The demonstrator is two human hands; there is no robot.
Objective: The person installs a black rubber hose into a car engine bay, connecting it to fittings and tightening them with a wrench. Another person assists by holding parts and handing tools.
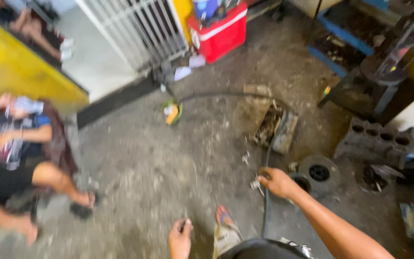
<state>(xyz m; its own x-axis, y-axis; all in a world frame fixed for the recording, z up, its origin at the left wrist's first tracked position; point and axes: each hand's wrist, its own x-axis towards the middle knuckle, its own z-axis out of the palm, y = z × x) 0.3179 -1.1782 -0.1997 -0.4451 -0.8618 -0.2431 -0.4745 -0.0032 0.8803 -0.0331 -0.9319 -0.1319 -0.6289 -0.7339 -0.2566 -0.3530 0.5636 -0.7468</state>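
By white gate (135,29), red box (220,32)

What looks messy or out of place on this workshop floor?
A black hose, gripped by the right hand, snakes loose across the concrete floor. Paper scraps lie scattered by the red cooler. The picture is too blurred for finer detail.

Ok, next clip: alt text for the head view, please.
Blurred downward view of a grimy workshop floor: the right hand grips a black hose, and the left hand pinches a small object too blurred to identify. Another person sits at left; a red cooler stands beyond.
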